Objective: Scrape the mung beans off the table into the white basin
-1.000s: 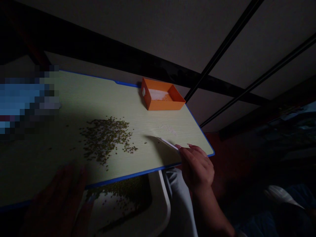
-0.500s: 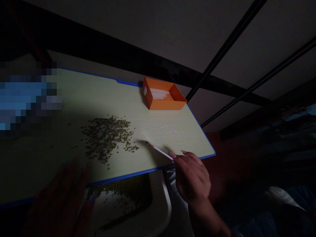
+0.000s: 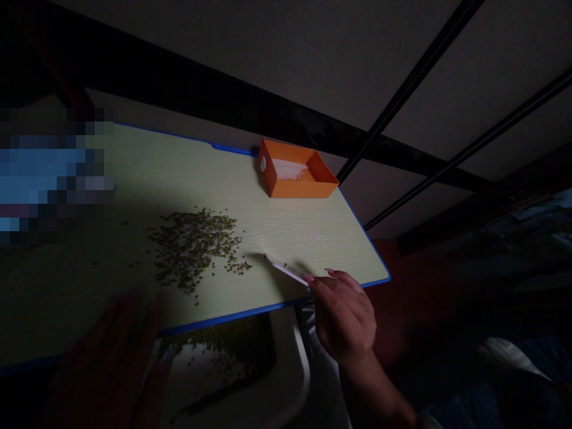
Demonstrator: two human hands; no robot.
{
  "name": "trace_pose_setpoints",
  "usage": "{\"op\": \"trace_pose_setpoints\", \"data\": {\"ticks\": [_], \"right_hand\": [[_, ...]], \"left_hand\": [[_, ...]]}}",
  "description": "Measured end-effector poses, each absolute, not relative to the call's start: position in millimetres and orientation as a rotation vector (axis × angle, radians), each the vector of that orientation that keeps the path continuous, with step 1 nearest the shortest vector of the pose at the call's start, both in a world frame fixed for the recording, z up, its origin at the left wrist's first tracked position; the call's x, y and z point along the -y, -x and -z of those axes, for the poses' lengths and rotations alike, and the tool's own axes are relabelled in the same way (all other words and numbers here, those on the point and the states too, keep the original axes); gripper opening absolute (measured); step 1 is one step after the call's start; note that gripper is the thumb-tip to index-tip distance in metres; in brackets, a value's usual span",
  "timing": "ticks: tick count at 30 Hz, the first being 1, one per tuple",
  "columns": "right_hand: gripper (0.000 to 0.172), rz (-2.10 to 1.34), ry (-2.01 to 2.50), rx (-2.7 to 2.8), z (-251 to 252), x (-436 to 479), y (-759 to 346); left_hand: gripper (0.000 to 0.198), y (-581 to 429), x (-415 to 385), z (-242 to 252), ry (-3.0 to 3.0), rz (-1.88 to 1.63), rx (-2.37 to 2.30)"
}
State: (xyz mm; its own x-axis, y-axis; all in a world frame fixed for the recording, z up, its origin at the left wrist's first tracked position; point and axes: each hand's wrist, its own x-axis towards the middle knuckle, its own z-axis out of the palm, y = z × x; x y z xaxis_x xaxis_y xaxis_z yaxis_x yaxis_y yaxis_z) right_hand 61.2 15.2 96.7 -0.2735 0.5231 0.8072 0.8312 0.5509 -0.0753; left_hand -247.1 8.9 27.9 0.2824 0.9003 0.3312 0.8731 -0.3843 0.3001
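Observation:
My right hand [image 3: 346, 310] pinches a thin white stick [image 3: 289, 273] over the table's near right part. The stick slants left, with small dark specks near its tip; what that tip is like is too dim to tell. To its left, small green-brown seeds or beans [image 3: 196, 244], mixed with paler grains, lie in a loose spread. Beyond the stick is a small patch of white grains [image 3: 306, 231]. In deep shadow at the lower left, my left hand [image 3: 111, 351] rests by the table's near edge, fingers stretched out, with nothing seen in it.
An orange box [image 3: 297, 189] with white grains inside stands at the far edge of the pale, blue-rimmed table [image 3: 156, 161]. Below the near edge sits a white tub [image 3: 301, 363] with many green seeds. A blurred-out patch of blue [image 3: 40, 173] covers the left side.
My right hand and the stick have shifted slightly left. A dark speck now shows beside the stick's shaft. My left hand has barely moved.

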Motion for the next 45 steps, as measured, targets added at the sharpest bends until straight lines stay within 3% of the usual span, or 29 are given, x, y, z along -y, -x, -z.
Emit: {"op": "trace_pose_setpoints", "data": {"ticks": [13,20,28,45], "right_hand": [[0.037,0.344,1.067,2.010,-108.1,-14.6,-61.3],[0.043,0.491,1.169,1.906,-99.0,-10.4,-70.0],[0.036,0.316,1.116,1.931,-102.7,-22.3,-58.5],[0.042,-0.046,1.022,1.992,-108.2,-22.9,-79.5]], "left_hand": [[0.071,241.3,-12.8,-34.7,-2.487,-0.845,-1.637],[0.071,239.0,-10.2,-37.6,-2.499,-0.854,-1.669],[0.069,237.0,-11.0,-39.2,-2.495,-0.870,-1.667],[0.066,236.9,-10.8,-38.9,-2.538,-0.919,-1.709]]}}
